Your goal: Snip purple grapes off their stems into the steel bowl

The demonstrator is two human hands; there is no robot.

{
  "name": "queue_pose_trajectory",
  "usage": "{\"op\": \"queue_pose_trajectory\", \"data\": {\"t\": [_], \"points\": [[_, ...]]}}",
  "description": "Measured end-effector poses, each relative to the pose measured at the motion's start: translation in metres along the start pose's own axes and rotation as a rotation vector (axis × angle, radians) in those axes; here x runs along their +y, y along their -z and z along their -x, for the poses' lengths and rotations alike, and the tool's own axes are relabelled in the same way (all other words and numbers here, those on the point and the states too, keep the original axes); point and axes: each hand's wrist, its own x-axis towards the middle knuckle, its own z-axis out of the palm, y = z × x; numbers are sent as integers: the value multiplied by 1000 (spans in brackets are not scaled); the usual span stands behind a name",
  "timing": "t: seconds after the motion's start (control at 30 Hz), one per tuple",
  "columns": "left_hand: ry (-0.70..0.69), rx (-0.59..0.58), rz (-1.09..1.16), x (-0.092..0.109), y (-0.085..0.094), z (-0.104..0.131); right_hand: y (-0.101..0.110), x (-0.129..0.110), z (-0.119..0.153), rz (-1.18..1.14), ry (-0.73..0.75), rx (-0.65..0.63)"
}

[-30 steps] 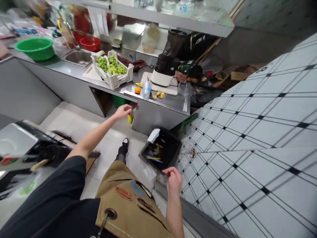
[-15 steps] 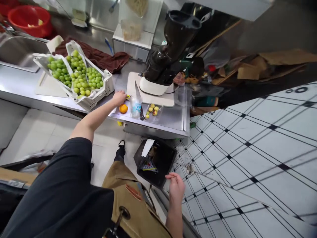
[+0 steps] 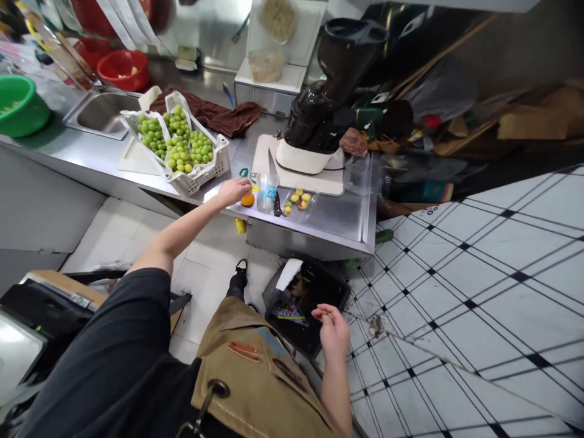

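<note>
My left hand reaches over the counter edge, fingers closed on a thin yellow tool whose kind is too small to tell. Just below it sits an orange. Beside that stands a clear plastic cup with blue print, and a knife slants behind it with its dark handle at the cup's right. A green loop-shaped item lies behind my fingers. My right hand hangs low near the bin, fingers loosely bent and slightly apart, nothing visible in them.
A white crate of green grapes stands left on the counter. A black juicer rises from a pale board. Small yellow fruits lie in a clear bag. A black bin stands below; a sink is further left.
The view has swung left, showing more sink and a green basin. My left hand has drawn the yellow tool from beside the cup to above the orange. My right hand stays low.
</note>
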Motion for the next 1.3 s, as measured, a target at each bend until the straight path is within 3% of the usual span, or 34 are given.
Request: {"op": "queue_pose_trajectory", "data": {"t": [0.07,0.17,0.23,0.37,0.47,0.57,0.67,0.77,0.93,1.07,1.17,1.3], "points": [[55,156,110,24,10,13,6,2,5,-22,36,-41],[241,580,614,65,21,53,13,-3,14,-64,116,-113],[326,789,1013,96,25,97,12,-16,20,-87,184,-183],[450,973,1492,163,25,215,-10,-66,37,-148,391,-462],[510,1105,1606,209,21,307,-41,-108,61,-231,523,-751],[573,1277,1567,239,19,394,-79,-136,98,-258,561,-977],[643,1452,1463,261,18,480,-119,-149,151,-252,541,-1229],[746,1607,1359,288,14,563,-155,-145,225,-179,509,-1584],[916,1763,1070,338,-13,693,-184,-98,377,113,442,-2197],[1118,1916,565,387,-49,807,-175,-28,498,346,336,-2422],[1240,1854,141,435,-84,897,-155,38,583,552,184,-2536],[1273,1639,-296,493,-129,998,-119,133,687,890,160,-2687]]}}
